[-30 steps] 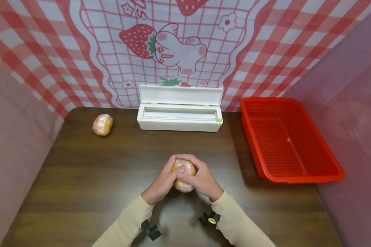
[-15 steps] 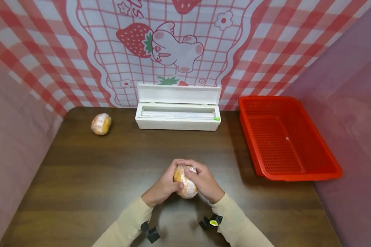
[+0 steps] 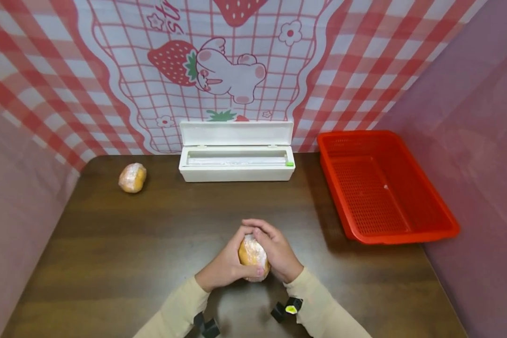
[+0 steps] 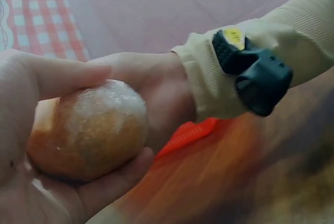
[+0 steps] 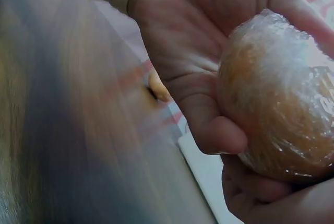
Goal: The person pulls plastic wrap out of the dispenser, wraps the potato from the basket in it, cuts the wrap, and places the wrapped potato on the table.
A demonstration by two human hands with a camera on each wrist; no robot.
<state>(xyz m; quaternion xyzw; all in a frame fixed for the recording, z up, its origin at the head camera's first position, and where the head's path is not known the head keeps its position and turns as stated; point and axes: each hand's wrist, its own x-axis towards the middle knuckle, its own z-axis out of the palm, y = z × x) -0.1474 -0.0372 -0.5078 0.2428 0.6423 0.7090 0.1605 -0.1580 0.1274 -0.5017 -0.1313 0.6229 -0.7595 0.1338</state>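
Both hands are around a round orange-yellow fruit (image 3: pixel 250 256) wrapped in clear cling film, just in front of the table's middle. My left hand (image 3: pixel 223 267) grips its left side, with the thumb stretched across the near side. My right hand (image 3: pixel 281 257) holds the right side, its thumb near the top and its fingers meeting the left hand's at the far side. In the left wrist view the wrapped fruit (image 4: pixel 99 130) shows crinkled film over an orange skin. The right wrist view shows the film bunched and shiny on the fruit (image 5: pixel 276 98).
A second wrapped fruit (image 3: pixel 133 178) lies at the table's back left. At the back middle stands a white cling film box (image 3: pixel 236 175), lid up, with a roll inside. A red plastic basket (image 3: pixel 342 206) is on the right. Patterned cloth (image 3: pixel 122 61) hangs behind.
The fruit has turned between the hands, which have come slightly nearer. The left thumb has slid across its near side, and the right thumb has shifted up toward its far end.
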